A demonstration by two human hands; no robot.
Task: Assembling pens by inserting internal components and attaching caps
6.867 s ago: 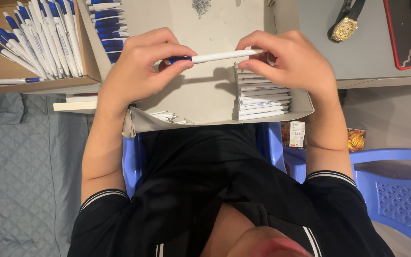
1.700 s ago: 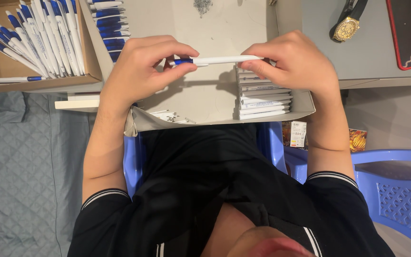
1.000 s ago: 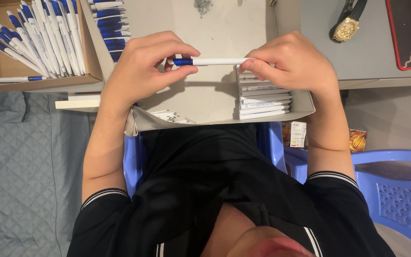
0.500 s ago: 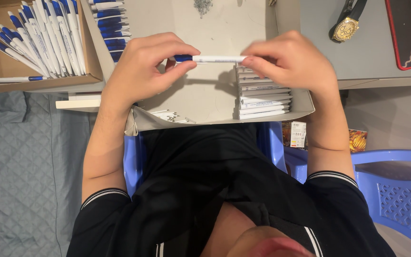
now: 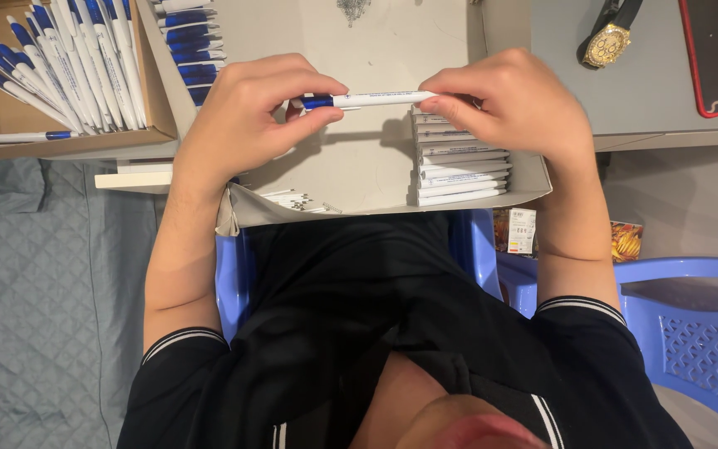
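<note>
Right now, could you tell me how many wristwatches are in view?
1. The gold-faced wristwatch lies on the grey tabletop at the upper right, beyond the right hand. Others may lie outside the picture.

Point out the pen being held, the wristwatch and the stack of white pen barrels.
pen point(image 5: 376, 100), head view, on the middle of its white barrel.
wristwatch point(image 5: 607, 45), head view, on its gold round case.
stack of white pen barrels point(image 5: 459, 170), head view, on the middle of the stack.
</note>
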